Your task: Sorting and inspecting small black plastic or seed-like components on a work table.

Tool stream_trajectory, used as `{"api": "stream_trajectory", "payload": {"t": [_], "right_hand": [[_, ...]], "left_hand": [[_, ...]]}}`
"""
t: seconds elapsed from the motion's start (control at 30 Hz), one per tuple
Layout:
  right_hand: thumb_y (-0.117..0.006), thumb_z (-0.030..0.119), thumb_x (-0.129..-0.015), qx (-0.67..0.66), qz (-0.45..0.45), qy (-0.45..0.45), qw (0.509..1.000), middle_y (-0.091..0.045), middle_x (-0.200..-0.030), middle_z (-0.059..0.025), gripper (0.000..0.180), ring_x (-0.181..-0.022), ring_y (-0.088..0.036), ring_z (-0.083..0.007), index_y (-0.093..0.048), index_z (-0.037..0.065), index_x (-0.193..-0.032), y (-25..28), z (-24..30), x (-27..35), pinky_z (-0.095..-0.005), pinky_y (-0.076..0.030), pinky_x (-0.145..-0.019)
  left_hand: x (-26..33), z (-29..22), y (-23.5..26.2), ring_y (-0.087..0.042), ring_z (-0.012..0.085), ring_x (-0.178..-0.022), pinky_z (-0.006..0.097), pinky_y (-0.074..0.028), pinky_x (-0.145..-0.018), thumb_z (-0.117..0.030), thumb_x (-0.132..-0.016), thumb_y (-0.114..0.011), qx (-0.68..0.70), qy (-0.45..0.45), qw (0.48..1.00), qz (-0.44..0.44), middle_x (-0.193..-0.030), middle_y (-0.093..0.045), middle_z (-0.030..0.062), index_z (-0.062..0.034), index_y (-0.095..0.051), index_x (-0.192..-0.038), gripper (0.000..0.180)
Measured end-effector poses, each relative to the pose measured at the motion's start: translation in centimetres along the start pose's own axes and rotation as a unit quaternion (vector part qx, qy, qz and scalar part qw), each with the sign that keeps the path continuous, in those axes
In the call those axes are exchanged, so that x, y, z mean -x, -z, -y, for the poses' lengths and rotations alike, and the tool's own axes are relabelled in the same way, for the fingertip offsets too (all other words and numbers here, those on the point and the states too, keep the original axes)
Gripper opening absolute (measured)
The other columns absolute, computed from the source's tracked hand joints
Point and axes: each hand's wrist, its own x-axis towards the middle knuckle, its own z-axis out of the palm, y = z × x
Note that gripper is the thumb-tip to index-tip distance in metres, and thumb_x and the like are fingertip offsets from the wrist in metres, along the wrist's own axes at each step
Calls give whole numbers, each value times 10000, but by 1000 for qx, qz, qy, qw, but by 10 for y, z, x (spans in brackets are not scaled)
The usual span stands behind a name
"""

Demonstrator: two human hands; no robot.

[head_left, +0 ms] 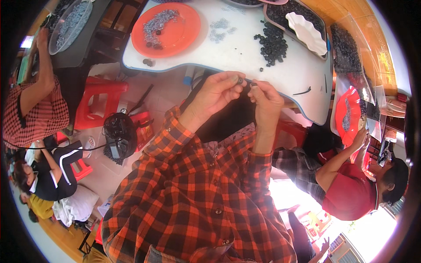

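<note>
My left hand (218, 95) is closed in a pinch on a small black round part (240, 81) at the near edge of the white table (210, 55). Close beside it, my right hand (266, 100) pinches another small dark piece (253, 84), whose shape is mostly hidden by the fingers. The two pieces are held a short gap apart. Beyond my hands, a loose pile of black ring-like parts (272, 46) lies on the table. An orange plate (188, 33) at the far left carries small grey-blue pieces (160, 24) and a few dark round ones.
A tray of black parts (285, 11) with a white wavy-edged dish (306, 33) stands far right. Thin black strips (302, 91) lie near the right edge. People sit at both sides, one by a red dish (346, 116). A red stool (98, 101) stands left.
</note>
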Motion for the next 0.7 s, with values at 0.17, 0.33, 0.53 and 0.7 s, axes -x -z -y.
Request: {"api": "stream_trajectory", "payload": {"t": [0.17, 0.33, 0.53, 0.7], "right_hand": [[-705, -2, -831, -11, 6, 24, 1000, -643, -889, -43, 133, -703, -589, -90, -698, -6, -963, 0, -1, 1, -202, -456, -590], [-703, 11, -838, 26, 9, 45, 999, -637, -892, -37, 135, -710, -588, -82, -696, 1, -973, -6, -1, 2, -196, -457, -591], [-683, 18, -859, 49, 5, 50, 998, -637, -912, -37, 150, -720, -591, -81, -692, 4, -1007, -9, 1, 2, -191, -461, -599], [-672, 19, -867, 40, 10, 47, 998, -638, -924, -39, 152, -737, -591, -81, -691, 3, -1017, -9, -5, 1, -192, -461, -606]], "left_hand": [[0, 0, -1, -582, 97, -772, 202, -494, -655, -109, -966, -556, 49, -6, 998, 26, -991, -633, 107, 39, -580, -1150, 237], [0, 0, 1, -631, 129, -807, 234, -545, -706, -93, -965, -546, 46, -10, 998, 38, -991, -639, 118, 62, -550, -1179, 265], [0, 0, 0, -648, 129, -785, 238, -567, -672, -86, -959, -551, -27, -27, 999, 12, -984, -660, 121, 44, -604, -1132, 222], [2, 0, -3, -652, 128, -748, 246, -568, -645, -76, -961, -541, -70, -34, 997, -16, -964, -668, 112, 49, -608, -1123, 216]]}}
